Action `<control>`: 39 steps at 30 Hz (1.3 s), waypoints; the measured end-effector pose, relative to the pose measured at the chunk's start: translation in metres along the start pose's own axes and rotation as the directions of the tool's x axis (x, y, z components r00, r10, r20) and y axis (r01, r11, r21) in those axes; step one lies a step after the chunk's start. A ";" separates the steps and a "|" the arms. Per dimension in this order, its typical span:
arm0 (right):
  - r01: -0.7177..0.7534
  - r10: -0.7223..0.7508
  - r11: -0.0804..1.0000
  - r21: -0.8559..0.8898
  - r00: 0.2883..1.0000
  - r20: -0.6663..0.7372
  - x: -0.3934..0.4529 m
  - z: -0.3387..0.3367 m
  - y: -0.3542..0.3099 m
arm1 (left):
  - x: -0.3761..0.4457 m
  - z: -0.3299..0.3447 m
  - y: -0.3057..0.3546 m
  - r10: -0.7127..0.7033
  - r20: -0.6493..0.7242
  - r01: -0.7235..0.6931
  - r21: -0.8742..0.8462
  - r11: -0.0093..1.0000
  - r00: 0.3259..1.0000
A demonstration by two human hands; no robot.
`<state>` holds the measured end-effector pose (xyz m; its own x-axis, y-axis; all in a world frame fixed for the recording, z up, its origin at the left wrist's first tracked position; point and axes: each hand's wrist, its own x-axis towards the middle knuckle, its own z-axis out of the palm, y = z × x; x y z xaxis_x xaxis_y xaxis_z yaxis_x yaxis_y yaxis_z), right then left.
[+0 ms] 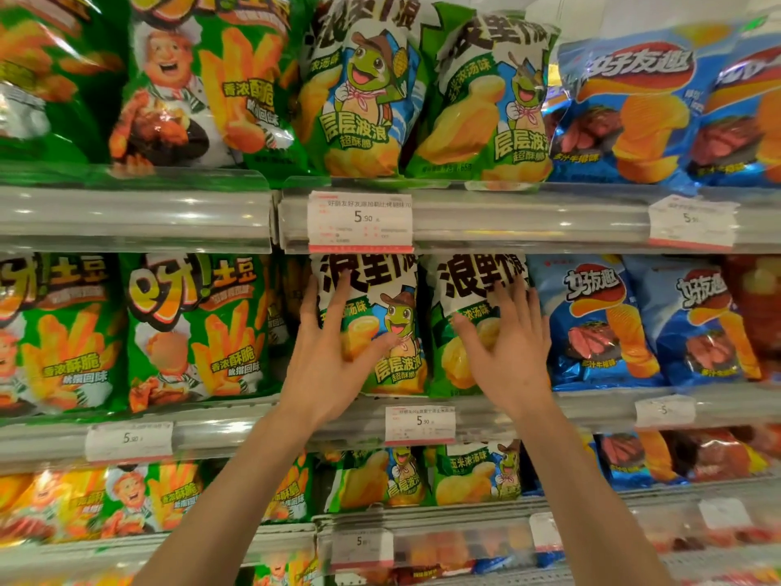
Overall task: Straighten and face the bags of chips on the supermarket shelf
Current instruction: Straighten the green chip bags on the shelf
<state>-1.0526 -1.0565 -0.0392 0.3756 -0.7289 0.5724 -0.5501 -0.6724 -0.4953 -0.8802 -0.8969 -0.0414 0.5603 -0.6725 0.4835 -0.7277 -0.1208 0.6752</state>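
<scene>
— Two hands are up on the middle shelf point(591, 406). See the left hand point(327, 357)? It lies flat on the front of a turtle bag point(393, 332), fingers spread and straight, thumb stretched across the print.

— And the right hand point(507, 353)?

— Same way. Palm and straight fingers press the face of the second turtle bag point(473, 298) just beside the first. Neither hand curls round anything; they only lie against the packets.

— How do those two bags stand?

— Both upright, fronts facing out, side by side and touching along their edges, bottoms behind the clear shelf lip. A price tag point(419, 424) sits on the rail just below them, between the two forearms.

— What is around them?

— To the left, green fries bags point(194, 332) stand in a row, with a dark gap between them and the first turtle bag. To the right, blue chip bags point(591, 323) stand touching the second one. Farther right is something red, too blurred to tell.

— And the other shelves?

— Above, the same sorts in the same order: green, turtle, blue, with another price tag point(360, 221) on that rail. Below, smaller-looking rows of the same packets, partly hidden by the arms.
</scene>
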 end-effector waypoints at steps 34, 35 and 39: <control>-0.351 0.085 0.761 0.546 0.888 0.451 -0.139 0.032 -0.126 | -0.118 -0.149 -0.071 -0.309 -0.239 0.204 -0.381 0.902 0.921; -0.349 0.076 0.752 0.559 0.889 0.452 -0.139 0.032 -0.129 | -0.117 -0.151 -0.072 -0.317 -0.261 0.205 -0.379 0.903 0.912; -0.320 0.044 0.742 0.589 0.900 0.433 -0.135 0.033 -0.141 | -0.107 -0.157 -0.074 -0.317 -0.352 0.179 -0.372 0.911 0.881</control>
<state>-1.0006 -0.8673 -0.0683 0.6370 -0.7417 0.2102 -0.0888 -0.3415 -0.9357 -0.8238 -0.7012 -0.0557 0.8634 -0.2970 0.4079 -0.4152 0.0412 0.9088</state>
